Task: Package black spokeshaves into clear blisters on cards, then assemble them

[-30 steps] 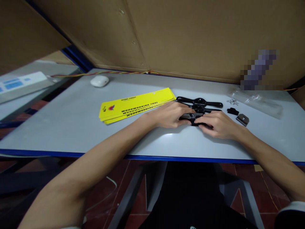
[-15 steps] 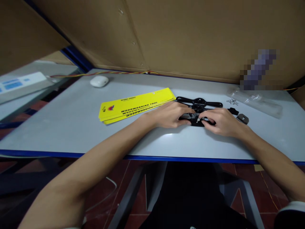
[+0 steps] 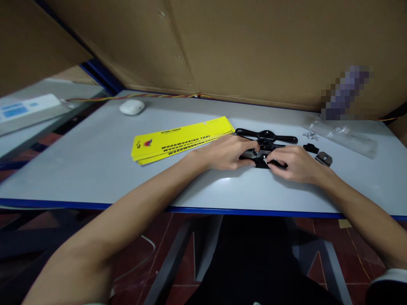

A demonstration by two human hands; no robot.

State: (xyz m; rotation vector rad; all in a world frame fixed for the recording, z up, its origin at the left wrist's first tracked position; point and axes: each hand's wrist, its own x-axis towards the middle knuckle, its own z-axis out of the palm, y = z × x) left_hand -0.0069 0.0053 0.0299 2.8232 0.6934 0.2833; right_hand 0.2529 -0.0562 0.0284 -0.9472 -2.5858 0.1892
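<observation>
On the grey table, my left hand (image 3: pixel 229 152) grips the left side of a black spokeshave body (image 3: pixel 262 165), thumb in front and fingers behind. At its middle, my right hand (image 3: pixel 295 163) pinches a small silvery screw (image 3: pixel 265 159) between thumb and fingertips. Just behind lies another black spokeshave body (image 3: pixel 266 134) with two handles, and a further black one is partly hidden between them. A black clamp piece (image 3: pixel 310 148), a grey metal blade (image 3: pixel 323 159) and several small screws (image 3: pixel 310 135) lie to the right.
Yellow printed cards (image 3: pixel 181 140) lie fanned left of my hands. A white rounded case (image 3: pixel 132 107) stands at the back left. Clear plastic bags (image 3: pixel 345 135) lie at the back right. Cardboard (image 3: pixel 254 51) walls the rear, with a thin cable (image 3: pixel 152 97) along its foot.
My right fingers have shifted slightly around the screw, exposing more of the metal at the centre of the tool. My left hand has barely moved.
</observation>
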